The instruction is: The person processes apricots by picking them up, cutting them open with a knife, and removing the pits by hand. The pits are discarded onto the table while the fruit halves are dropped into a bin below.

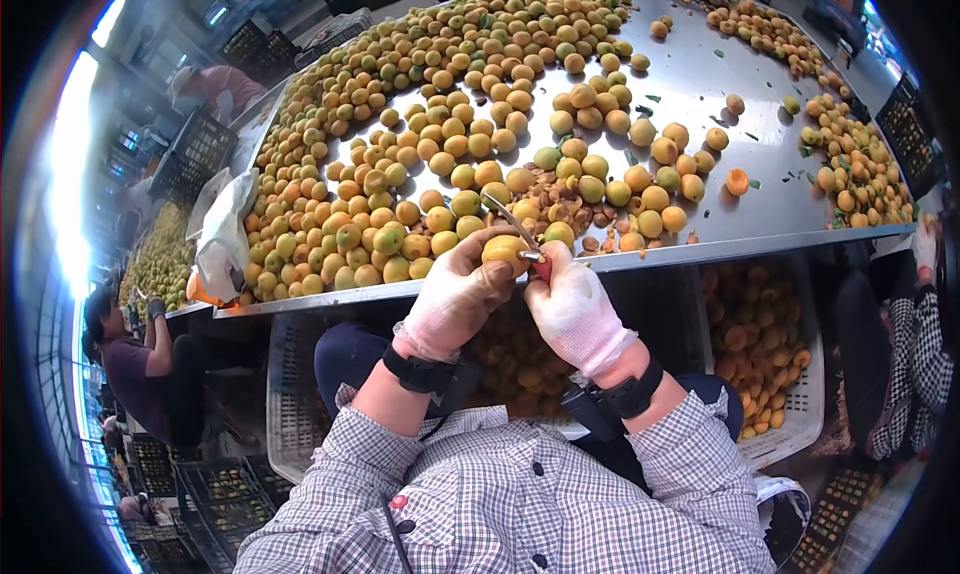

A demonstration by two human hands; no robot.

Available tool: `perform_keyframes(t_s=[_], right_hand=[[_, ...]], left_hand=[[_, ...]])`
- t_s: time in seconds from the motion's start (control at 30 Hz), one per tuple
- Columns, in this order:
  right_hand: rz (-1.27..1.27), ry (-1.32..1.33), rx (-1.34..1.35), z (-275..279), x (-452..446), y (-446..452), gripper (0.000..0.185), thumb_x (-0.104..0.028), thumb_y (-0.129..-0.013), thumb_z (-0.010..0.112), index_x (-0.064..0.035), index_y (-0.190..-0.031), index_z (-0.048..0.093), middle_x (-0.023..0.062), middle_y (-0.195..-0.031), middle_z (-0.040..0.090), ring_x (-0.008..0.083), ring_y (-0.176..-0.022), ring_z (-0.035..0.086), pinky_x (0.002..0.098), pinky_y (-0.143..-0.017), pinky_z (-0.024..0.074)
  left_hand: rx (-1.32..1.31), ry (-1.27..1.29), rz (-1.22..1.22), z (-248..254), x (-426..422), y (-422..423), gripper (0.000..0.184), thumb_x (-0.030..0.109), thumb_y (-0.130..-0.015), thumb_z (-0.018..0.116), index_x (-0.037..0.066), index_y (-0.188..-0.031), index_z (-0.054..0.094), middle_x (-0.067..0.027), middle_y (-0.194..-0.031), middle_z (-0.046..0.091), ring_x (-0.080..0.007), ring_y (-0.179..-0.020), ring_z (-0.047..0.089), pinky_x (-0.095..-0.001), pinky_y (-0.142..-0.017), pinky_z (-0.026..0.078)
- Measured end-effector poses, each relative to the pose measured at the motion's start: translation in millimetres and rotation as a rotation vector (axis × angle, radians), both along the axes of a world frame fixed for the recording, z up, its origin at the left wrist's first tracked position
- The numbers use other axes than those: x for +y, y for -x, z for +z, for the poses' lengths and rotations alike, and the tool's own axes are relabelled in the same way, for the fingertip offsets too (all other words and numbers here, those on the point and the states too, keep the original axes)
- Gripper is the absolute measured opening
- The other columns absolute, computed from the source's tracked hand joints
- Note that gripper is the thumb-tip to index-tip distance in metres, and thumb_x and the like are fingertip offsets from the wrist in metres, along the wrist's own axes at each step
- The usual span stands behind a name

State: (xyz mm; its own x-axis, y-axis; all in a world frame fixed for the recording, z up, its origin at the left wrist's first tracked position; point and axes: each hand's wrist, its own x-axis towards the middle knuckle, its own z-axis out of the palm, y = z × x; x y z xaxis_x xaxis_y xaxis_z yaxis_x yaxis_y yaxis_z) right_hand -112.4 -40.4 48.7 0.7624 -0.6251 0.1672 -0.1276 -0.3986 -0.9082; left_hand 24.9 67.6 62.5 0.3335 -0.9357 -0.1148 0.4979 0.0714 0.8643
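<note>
My left hand (pixel 468 292), in a stained pale glove, is wrapped round a yellow-orange fruit (pixel 505 256) above the table's near edge. My gloved right hand (pixel 577 309) grips the red handle of a curved knife (pixel 512 219). The knife's metal end touches or nearly touches the fruit, and its blade points up and left. Just beyond my hands, brown fruit scraps (pixel 567 206) lie among whole fruits on the metal table (pixel 760 214). Below my hands, a crate holds many fruits (pixel 522 369), partly hidden by my wrists.
Large fruit piles (pixel 340 224) cover the table's left and far side. A white plastic bag (pixel 226 236) hangs at its left corner. A white crate (pixel 814 374) of cut fruit stands right. Co-workers sit left (pixel 140 364) and right (pixel 915 354); another person (pixel 222 89) is farther back.
</note>
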Motion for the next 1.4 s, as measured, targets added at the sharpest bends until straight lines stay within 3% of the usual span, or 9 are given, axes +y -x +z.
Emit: perform_keyframes(t_s=[0.4,0.5,0.6,0.7,0.87,0.9,1.13,1.2,1.4], right_hand=[[0.039,-0.039,-0.06,-17.5,-0.2,-8.8,0.02,-0.01,-0.087,0.058,0.0014,-0.103,0.051,0.0271,-0.085,0.064,0.0465,-0.085,0.064,0.0515,-0.073,0.0503],[0.081,-0.103,-0.296,-17.4,-2.4,-10.6,0.016,-0.011,-0.089,0.057,-0.0009,-0.1,0.052,0.0165,-0.073,0.063,0.0344,-0.064,0.065,0.0439,-0.056,0.0504],[0.52,-1.427,-0.041,12.0,-15.7,8.2,0.011,-0.011,-0.093,0.052,-0.007,-0.103,0.055,0.0,-0.06,0.048,0.0076,-0.038,0.041,0.023,-0.033,0.0257],[0.594,-1.475,-0.043,22.4,-14.8,13.0,0.009,-0.01,-0.092,0.053,-0.007,-0.1,0.055,-0.0005,-0.059,0.048,0.0068,-0.037,0.038,0.0232,-0.033,0.0256],[0.191,-0.11,-0.086,1.3,-6.7,5.1,0.021,-0.008,-0.09,0.056,0.0011,-0.109,0.058,0.0048,-0.073,0.061,0.0156,-0.064,0.061,0.0307,-0.059,0.05],[0.195,-0.163,0.047,-3.3,-8.2,9.1,0.029,-0.008,-0.089,0.057,0.0023,-0.116,0.057,0.0102,-0.081,0.066,0.0251,-0.08,0.067,0.0348,-0.075,0.0517],[0.149,-0.013,0.123,6.8,-7.8,12.9,0.032,-0.009,-0.087,0.058,0.0031,-0.116,0.056,0.0256,-0.086,0.065,0.042,-0.087,0.065,0.0423,-0.075,0.0517],[0.18,0.007,0.11,6.9,-8.2,14.1,0.029,-0.009,-0.086,0.058,0.0024,-0.112,0.056,0.0267,-0.088,0.065,0.0442,-0.089,0.064,0.0457,-0.076,0.0514],[0.196,0.233,0.315,9.2,-20.3,15.1,0.025,-0.014,-0.088,0.054,0.0024,-0.107,0.054,0.0275,-0.091,0.066,0.0453,-0.091,0.064,0.0509,-0.08,0.052]], left_hand=[[-0.263,-0.128,0.062,15.8,-0.1,1.1,0.055,0.023,-0.088,0.076,-0.001,-0.132,0.053,-0.0056,-0.112,0.064,-0.0071,-0.086,0.058,-0.0178,-0.074,0.046],[-0.261,-0.119,0.029,12.8,1.2,-7.5,0.056,0.024,-0.087,0.077,-0.002,-0.131,0.054,-0.0053,-0.111,0.063,-0.0087,-0.09,0.059,-0.0194,-0.077,0.048],[-0.214,-0.08,-0.05,13.0,2.7,-15.6,0.066,0.031,-0.083,0.081,-0.003,-0.132,0.052,-0.0053,-0.111,0.062,-0.0091,-0.091,0.059,-0.0204,-0.077,0.048],[-0.043,0.0,-0.113,17.9,2.4,-16.3,0.084,0.045,-0.075,0.085,-0.003,-0.134,0.049,-0.0045,-0.108,0.06,-0.0103,-0.087,0.058,-0.0204,-0.074,0.047],[-0.099,-0.052,-0.063,17.0,4.1,-22.6,0.079,0.046,-0.077,0.084,-0.004,-0.129,0.05,-0.0032,-0.1,0.058,-0.007,-0.075,0.051,-0.017,-0.064,0.041],[-0.13,-0.064,-0.055,18.3,3.2,-21.4,0.081,0.047,-0.077,0.082,-0.005,-0.129,0.049,-0.0034,-0.098,0.058,-0.0051,-0.069,0.048,-0.0148,-0.06,0.038],[-0.137,-0.098,-0.082,20.4,0.7,-21.9,0.069,0.043,-0.077,0.083,-0.002,-0.122,0.057,-0.0004,-0.089,0.056,-0.0066,-0.069,0.046,-0.0185,-0.058,0.034],[-0.154,-0.117,-0.157,20.5,0.7,-28.8,0.075,0.039,-0.076,0.084,-0.007,-0.127,0.053,-0.0061,-0.102,0.062,-0.0075,-0.078,0.056,-0.0185,-0.069,0.046],[-0.622,-0.298,-0.153,34.3,-9.9,-36.4,0.064,0.024,-0.081,0.079,-0.01,-0.129,0.054,-0.0105,-0.112,0.066,-0.0147,-0.104,0.064,-0.026,-0.093,0.05]])
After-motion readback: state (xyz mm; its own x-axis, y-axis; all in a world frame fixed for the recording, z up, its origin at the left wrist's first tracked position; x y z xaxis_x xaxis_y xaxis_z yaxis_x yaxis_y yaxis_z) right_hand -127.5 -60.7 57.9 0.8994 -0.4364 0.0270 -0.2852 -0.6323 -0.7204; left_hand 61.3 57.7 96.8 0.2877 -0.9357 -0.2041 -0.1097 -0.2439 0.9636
